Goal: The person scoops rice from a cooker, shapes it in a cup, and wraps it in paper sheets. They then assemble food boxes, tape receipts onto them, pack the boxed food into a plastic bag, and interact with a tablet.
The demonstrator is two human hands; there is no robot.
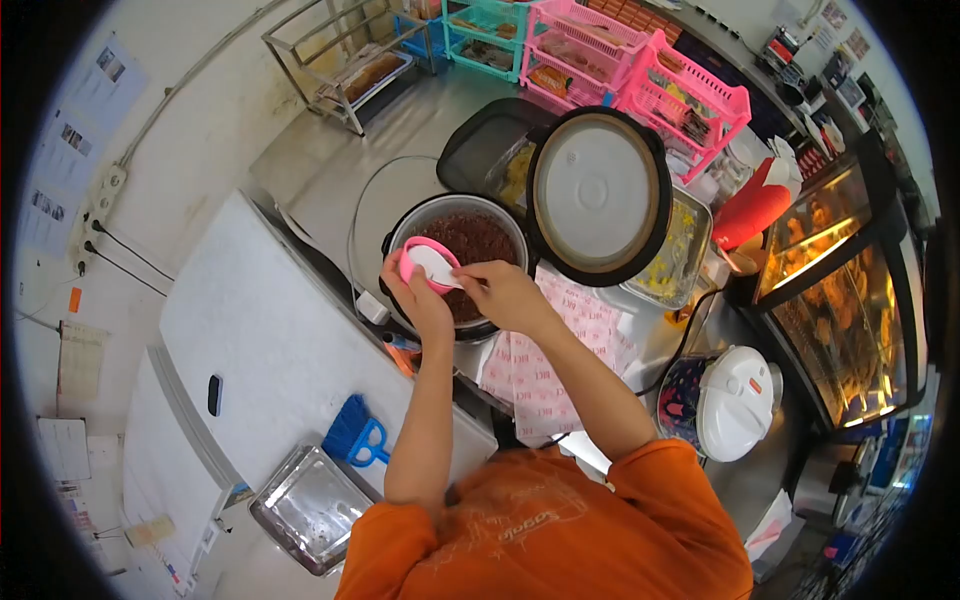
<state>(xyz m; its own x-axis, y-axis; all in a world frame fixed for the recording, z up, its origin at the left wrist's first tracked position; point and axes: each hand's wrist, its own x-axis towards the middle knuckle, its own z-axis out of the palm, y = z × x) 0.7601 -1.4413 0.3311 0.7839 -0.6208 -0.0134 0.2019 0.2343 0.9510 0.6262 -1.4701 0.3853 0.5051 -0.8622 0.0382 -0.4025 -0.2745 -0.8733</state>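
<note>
My left hand is closed around a small pink bowl and holds it tilted above a large open rice cooker. In my right hand is a white spoon, gripped by its handle, with its broad end inside the bowl. The bowl's contents are hard to make out. Dark reddish-brown rice lies in the cooker pot beneath both hands. The cooker's round lid stands raised just to the right of the pot.
Printed paper sheets lie right of my forearms. A metal tray with yellow bits sits behind them. A lit food warmer and a white-lidded pot stand at right. Pink baskets line the back; a white freezer lid is at left.
</note>
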